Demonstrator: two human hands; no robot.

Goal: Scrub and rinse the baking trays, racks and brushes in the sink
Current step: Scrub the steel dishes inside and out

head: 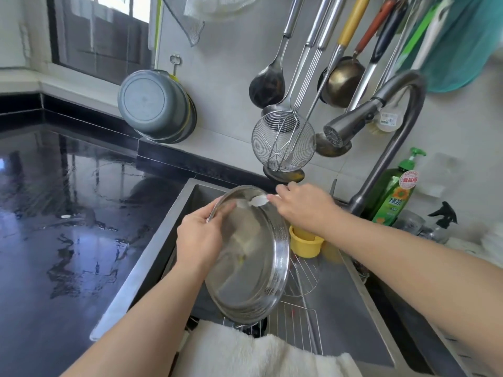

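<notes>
A round steel baking tray is tilted up on edge over the sink. My left hand grips its upper left rim, thumb inside. My right hand holds a small white brush whose head lies against the tray's top inner edge. Under the tray lie a round wire rack and a rectangular wire rack on the sink floor.
A yellow cup stands in the sink behind the tray. The faucet head hangs above, no water running. A green soap bottle and a spray bottle stand at the right. A white towel drapes the front edge. Wet black counter lies left.
</notes>
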